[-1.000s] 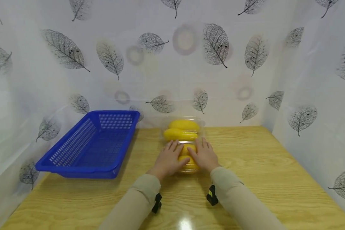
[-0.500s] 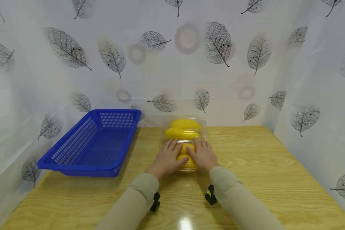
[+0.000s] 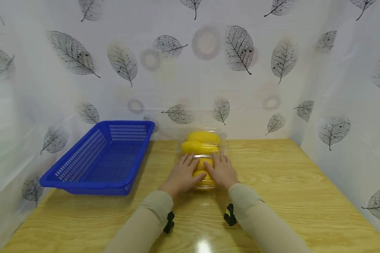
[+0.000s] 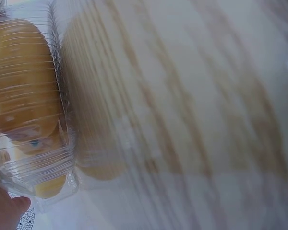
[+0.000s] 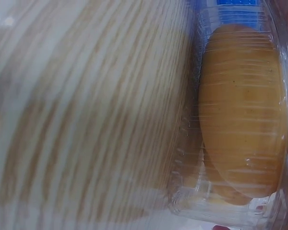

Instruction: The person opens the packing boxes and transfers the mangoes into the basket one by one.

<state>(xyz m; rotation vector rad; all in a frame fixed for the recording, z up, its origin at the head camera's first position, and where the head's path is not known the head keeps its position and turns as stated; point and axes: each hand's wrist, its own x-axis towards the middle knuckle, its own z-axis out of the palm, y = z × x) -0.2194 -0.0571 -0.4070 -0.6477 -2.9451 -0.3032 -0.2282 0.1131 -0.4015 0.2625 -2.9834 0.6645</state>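
Both hands are on a clear plastic container (image 3: 206,187) holding yellow-orange, mango-like fruit (image 5: 242,110). The left hand (image 3: 181,175) lies along its left side and top with fingers extended; the right hand (image 3: 223,174) rests the same way on the right. Their thumbs point toward each other over the top. Just behind stands another clear plastic container (image 3: 222,135) with two yellow, elongated fruits (image 3: 202,137). Through ribbed plastic, the left wrist view shows an orange-yellow fruit (image 4: 24,76). The hands hide parts of the front container.
A blue perforated plastic basket (image 3: 112,161) stands to the left on the wood-grain table (image 3: 288,196). Behind and at both sides hangs a white curtain (image 3: 177,80) printed with grey leaves. The rear container stands close to the table's back edge.
Both hands and the front container have shifted very slightly left. The hands keep the same pose; the rear container and the basket stay put.
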